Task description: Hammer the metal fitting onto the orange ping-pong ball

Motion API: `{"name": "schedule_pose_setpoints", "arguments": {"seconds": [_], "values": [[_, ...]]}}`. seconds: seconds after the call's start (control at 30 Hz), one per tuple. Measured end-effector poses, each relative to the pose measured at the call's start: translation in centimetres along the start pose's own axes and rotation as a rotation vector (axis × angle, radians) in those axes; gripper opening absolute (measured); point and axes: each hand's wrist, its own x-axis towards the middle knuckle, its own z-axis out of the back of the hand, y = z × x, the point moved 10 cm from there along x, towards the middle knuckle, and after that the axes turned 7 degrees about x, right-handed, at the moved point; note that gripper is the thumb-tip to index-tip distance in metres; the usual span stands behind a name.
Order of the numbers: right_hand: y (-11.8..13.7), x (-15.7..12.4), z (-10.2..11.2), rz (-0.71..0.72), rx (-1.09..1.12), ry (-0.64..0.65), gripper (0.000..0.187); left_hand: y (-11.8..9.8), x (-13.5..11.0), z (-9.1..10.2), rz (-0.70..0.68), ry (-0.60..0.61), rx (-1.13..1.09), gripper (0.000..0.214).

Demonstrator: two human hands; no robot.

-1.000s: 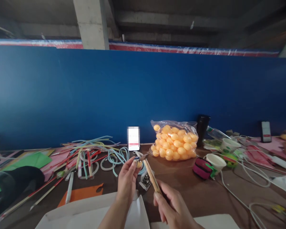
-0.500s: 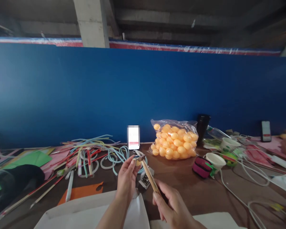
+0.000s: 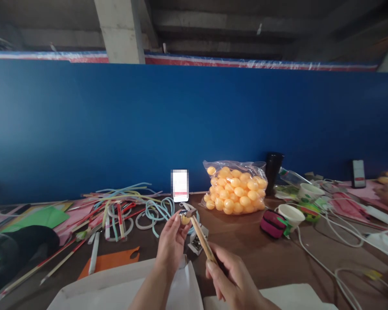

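Note:
My left hand [image 3: 172, 239] is raised over the table, with thumb and fingers pinching a small round yellowish thing [image 3: 185, 220]. My right hand [image 3: 228, 273] is wrapped round the wooden handle of what looks like a small hammer [image 3: 203, 239]. Its shiny metal head rests at or just over the round thing, close to my left fingertips; whether the two touch, I cannot tell. Behind the handle sits a small open box [image 3: 197, 244] of little metallic pieces, partly hidden.
A clear bag of yellow-orange balls [image 3: 234, 189] lies against the blue partition [image 3: 194, 116]. Coiled tubes [image 3: 160, 213], colored sticks and an orange sheet [image 3: 116, 260] spread leftward. A magenta pouch [image 3: 273, 224], paper cup [image 3: 291, 215] and white cables [image 3: 320, 262] lie right. White trays stand in front.
Both hands keep nearly the same pose. The round thing and the metal head have shifted slightly against each other. The whole view has moved a little.

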Motion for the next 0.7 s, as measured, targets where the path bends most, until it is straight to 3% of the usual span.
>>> {"name": "schedule_pose_setpoints", "arguments": {"seconds": [0.7], "values": [[-0.13,-0.11,0.22,-0.013,0.050,-0.050,0.042,-0.19,-0.21,-0.04,-0.017,-0.013,0.009,0.025]]}}
